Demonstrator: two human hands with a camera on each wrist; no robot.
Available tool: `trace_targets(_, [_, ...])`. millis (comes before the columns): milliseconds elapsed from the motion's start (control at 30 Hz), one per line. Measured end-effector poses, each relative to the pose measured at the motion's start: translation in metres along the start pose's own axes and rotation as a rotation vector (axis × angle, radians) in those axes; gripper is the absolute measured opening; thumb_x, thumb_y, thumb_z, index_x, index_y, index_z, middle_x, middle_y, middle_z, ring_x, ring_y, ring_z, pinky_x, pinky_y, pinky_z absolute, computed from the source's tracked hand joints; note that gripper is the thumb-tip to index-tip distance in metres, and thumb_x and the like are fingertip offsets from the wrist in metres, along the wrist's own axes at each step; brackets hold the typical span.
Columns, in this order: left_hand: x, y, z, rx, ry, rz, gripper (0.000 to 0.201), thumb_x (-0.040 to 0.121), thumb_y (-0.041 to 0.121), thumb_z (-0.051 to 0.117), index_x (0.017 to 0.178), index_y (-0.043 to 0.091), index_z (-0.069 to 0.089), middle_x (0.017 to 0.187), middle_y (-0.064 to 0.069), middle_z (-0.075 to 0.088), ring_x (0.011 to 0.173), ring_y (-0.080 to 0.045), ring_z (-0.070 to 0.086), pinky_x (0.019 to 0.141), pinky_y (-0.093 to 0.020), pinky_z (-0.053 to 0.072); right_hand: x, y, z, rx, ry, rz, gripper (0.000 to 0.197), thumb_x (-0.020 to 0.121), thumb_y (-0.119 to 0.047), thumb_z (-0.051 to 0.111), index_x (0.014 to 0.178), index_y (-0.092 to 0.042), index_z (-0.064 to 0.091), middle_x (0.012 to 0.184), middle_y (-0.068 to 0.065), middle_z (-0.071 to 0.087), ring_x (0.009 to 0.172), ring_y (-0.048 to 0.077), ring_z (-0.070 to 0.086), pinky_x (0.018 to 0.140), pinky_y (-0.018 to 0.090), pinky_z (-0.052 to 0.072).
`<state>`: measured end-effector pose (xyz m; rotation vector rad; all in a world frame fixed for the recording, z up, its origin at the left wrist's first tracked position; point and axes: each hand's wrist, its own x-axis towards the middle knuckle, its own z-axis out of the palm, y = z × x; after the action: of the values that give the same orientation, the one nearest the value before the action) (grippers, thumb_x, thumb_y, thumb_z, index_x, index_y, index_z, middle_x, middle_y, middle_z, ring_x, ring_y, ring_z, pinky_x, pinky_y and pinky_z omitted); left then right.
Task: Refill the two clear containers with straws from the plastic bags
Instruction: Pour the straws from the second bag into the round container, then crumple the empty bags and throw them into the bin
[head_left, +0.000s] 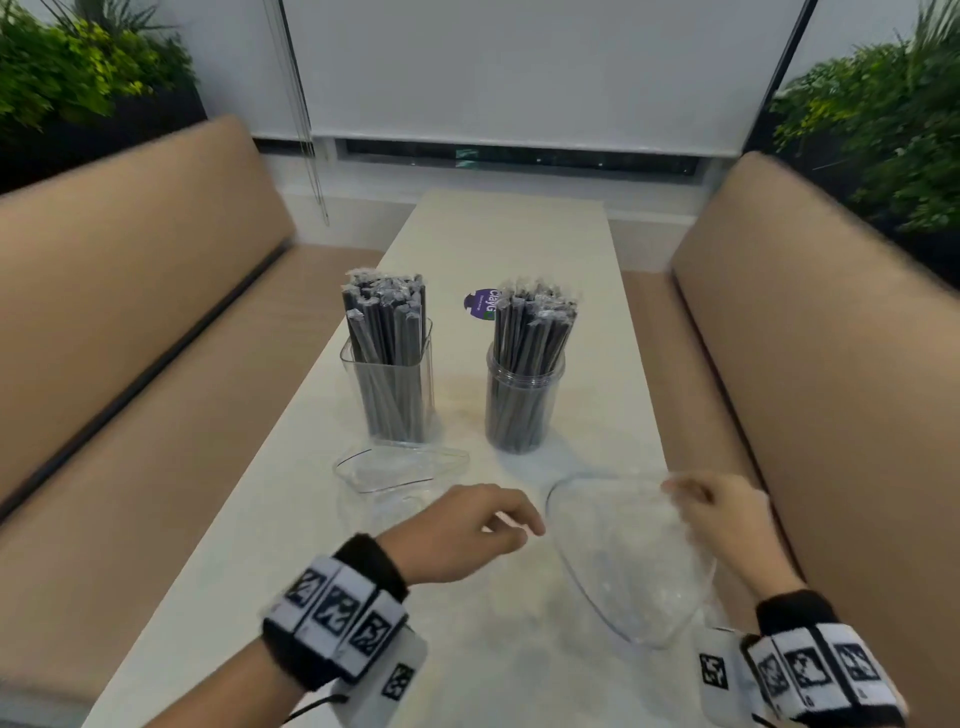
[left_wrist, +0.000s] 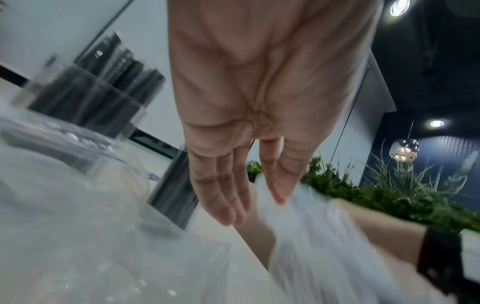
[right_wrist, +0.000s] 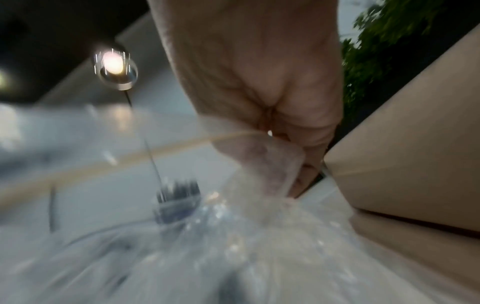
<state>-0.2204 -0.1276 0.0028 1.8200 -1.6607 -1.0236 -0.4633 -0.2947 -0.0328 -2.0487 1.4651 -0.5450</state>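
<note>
Two clear containers stand mid-table, both packed with dark wrapped straws: a square one (head_left: 390, 384) on the left and a round jar (head_left: 523, 396) on the right. A limp clear plastic bag (head_left: 400, 470) lies flat in front of the square container. My right hand (head_left: 719, 512) pinches the top edge of a second clear bag (head_left: 631, 561), which hangs open and looks empty. In the right wrist view my fingers (right_wrist: 275, 172) curl round the bag's film (right_wrist: 233, 246). My left hand (head_left: 470, 530) hovers beside that bag, its straight fingers (left_wrist: 223, 191) holding nothing.
The long white table (head_left: 498, 244) runs away from me between two tan padded benches (head_left: 130, 332) (head_left: 810, 322). A round purple sticker (head_left: 482, 304) lies behind the round jar. Green plants (head_left: 883, 114) stand behind both benches.
</note>
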Motion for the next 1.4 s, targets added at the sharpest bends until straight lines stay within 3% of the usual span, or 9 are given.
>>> trace_targets(133, [0.023,0.016,0.013,-0.250,0.113,-0.092,0.027,0.098,0.029,0.060,0.118,0.024,0.042,0.134,0.004,0.048,0.107,-0.009,0.060,0.082,-0.024,0.050,-0.017,-0.015,-0.047,0.404,0.333,0.025,0.022,0.092,-0.008,0.058,0.105,-0.021,0.071,0.094,0.005,0.073,0.092,0.029,0.070,0.087,0.046,0.057])
trace_targets(267, [0.025,0.035,0.017,-0.704,-0.020,-0.021,0.085,0.071,0.067,0.069,0.141,0.041,0.028,0.145,0.005,0.045,0.124,-0.008,0.056,0.093,-0.029,0.053,-0.042,-0.051,-0.045,0.690,0.258,0.072,0.021,0.096,0.002,0.049,0.109,-0.002,0.066,0.093,0.011,0.067,0.059,-0.005,0.067,0.055,0.009,0.051])
trace_targets(433, [0.011,0.057,0.005,-0.860,0.173,0.105,0.056,0.083,0.034,0.077,0.134,0.033,0.056,0.128,-0.019,0.067,0.105,-0.029,0.072,0.087,-0.045,0.060,-0.053,-0.077,-0.031,0.657,0.104,0.003,0.028,0.100,-0.016,0.052,0.125,-0.012,0.063,0.111,-0.003,0.070,0.076,-0.020,0.063,0.065,0.003,0.048])
trace_targets(633, [-0.015,0.028,-0.049,-0.166,0.604,0.232,0.030,0.095,0.001,0.061,0.120,0.016,0.064,0.092,0.010,0.074,0.079,-0.005,0.070,0.069,-0.023,0.057,-0.066,-0.136,-0.074,0.519,0.418,-0.445,0.050,0.090,-0.050,0.053,0.135,-0.029,0.048,0.138,-0.010,0.050,0.130,0.008,0.047,0.110,0.042,0.040])
trace_targets(766, [-0.035,0.015,-0.075,0.268,0.622,0.318,0.031,0.093,0.010,0.062,0.121,0.024,0.065,0.102,0.007,0.076,0.092,-0.008,0.070,0.077,-0.027,0.052,-0.082,-0.202,-0.066,-0.044,0.127,-0.881,0.090,0.072,-0.076,0.055,0.149,-0.042,0.021,0.152,-0.006,0.032,0.146,0.023,0.026,0.116,0.058,0.021])
trace_targets(866, [-0.053,0.013,-0.094,-0.126,0.636,0.346,0.025,0.097,0.009,0.052,0.108,0.024,0.068,0.095,0.011,0.076,0.084,-0.008,0.073,0.075,-0.031,0.059,-0.062,-0.216,-0.029,-0.465,-0.133,-0.619,0.108,0.067,-0.074,0.059,0.150,-0.051,-0.007,0.132,-0.010,0.051,0.136,0.021,0.042,0.112,0.069,0.014])
trace_targets(1100, [-0.067,-0.053,-0.138,-0.610,0.838,-0.005,0.025,0.105,0.024,0.045,0.091,0.019,0.065,0.070,0.000,0.059,0.048,-0.004,0.051,0.036,-0.014,0.040,-0.043,-0.186,0.042,0.162,-0.416,-0.159,0.044,0.081,-0.009,0.067,0.121,-0.026,0.057,0.050,-0.021,0.058,0.047,-0.001,0.050,0.048,0.015,0.039])
trace_targets(1266, [-0.058,-0.136,-0.113,0.022,0.869,-0.190,0.035,0.099,0.033,0.054,0.128,0.016,0.047,0.123,-0.005,0.053,0.104,-0.024,0.061,0.081,-0.044,0.055,-0.045,-0.165,0.096,0.315,-0.564,0.277,0.083,0.077,-0.042,0.079,0.145,-0.029,0.034,0.060,-0.004,0.055,0.055,0.012,0.048,0.049,0.019,0.042])
trace_targets(1400, [-0.073,-0.159,-0.059,0.364,0.764,-0.021,0.020,0.098,0.037,0.044,0.108,0.022,0.053,0.112,-0.005,0.051,0.088,-0.027,0.061,0.077,-0.047,0.051,-0.047,-0.154,0.141,0.217,-0.548,0.420,0.096,0.077,-0.047,0.078,0.151,-0.014,0.027,0.068,0.003,0.049,0.052,0.012,0.044,0.045,0.019,0.035])
